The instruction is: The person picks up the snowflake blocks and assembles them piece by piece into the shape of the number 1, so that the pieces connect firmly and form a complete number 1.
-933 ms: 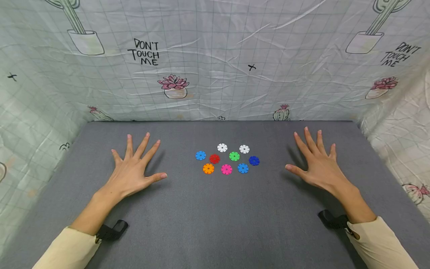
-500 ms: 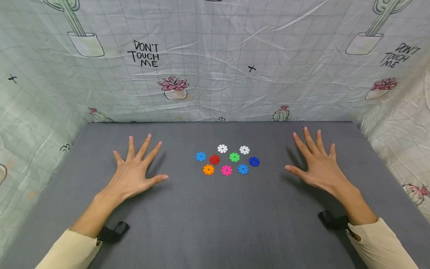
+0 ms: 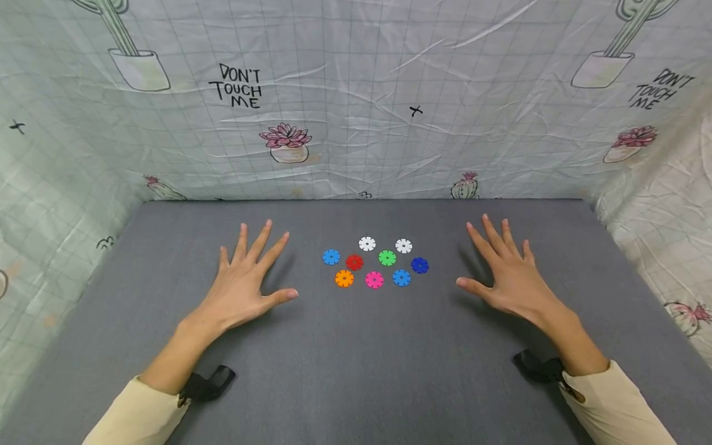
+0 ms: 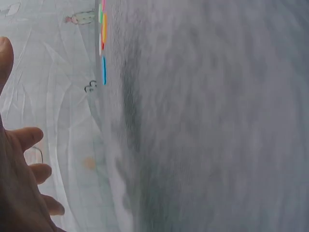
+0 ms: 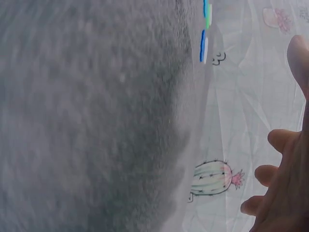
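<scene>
Several flat, notched plastic discs lie apart in a loose cluster at mid-table in the head view. At the back are two white discs (image 3: 367, 243); a light blue disc (image 3: 330, 257), a red disc (image 3: 354, 262), a green disc (image 3: 387, 258) and a dark blue disc (image 3: 419, 265) lie between. Nearest me are an orange disc (image 3: 344, 278), a pink disc (image 3: 374, 280) and another light blue disc (image 3: 402, 277). My left hand (image 3: 239, 287), fingers spread, hovers left of them, holding nothing. To their right, my right hand (image 3: 512, 278) is likewise spread over the table and touches no disc.
Grey cloth covers the table (image 3: 356, 371). A white printed curtain (image 3: 356, 93) rises behind its back edge and along both sides. Each wrist wears a black camera mount, the left mount (image 3: 208, 383) and the right mount (image 3: 538, 366), below beige sleeves.
Both hands have moved inward toward the discs, the left one to the right and the right one to the left. Their fingers stay spread. The discs lie as before.
</scene>
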`<move>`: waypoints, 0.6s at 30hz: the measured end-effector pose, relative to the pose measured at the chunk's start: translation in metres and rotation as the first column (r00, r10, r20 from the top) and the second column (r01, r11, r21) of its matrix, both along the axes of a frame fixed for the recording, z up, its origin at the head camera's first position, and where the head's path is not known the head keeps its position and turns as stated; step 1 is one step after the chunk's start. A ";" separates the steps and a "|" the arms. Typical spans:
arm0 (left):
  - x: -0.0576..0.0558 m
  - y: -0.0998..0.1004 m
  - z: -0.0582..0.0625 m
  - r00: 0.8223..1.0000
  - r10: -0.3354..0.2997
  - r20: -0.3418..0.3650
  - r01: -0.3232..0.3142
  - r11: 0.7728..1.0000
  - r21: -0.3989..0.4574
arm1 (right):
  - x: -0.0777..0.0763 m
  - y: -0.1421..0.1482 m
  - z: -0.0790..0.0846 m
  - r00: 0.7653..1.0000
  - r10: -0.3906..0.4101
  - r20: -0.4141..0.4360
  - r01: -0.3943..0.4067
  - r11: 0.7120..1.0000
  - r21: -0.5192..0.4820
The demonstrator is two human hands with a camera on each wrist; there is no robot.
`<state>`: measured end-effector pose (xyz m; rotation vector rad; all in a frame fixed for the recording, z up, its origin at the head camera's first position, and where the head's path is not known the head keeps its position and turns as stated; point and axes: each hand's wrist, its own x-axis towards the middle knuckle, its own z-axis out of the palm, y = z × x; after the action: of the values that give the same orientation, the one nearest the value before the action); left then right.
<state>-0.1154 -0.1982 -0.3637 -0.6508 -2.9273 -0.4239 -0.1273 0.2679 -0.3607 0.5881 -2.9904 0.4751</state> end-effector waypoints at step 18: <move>0.018 0.062 -0.017 0.980 -0.022 0.197 -0.080 0.865 0.495 | 0.014 -0.045 -0.009 0.987 0.161 -0.007 -0.161 0.980 -0.118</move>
<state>-0.0971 -0.1365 -0.3805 -0.5073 -2.7957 -1.2583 -0.1130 0.2232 -0.3702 0.8227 -2.9044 0.6580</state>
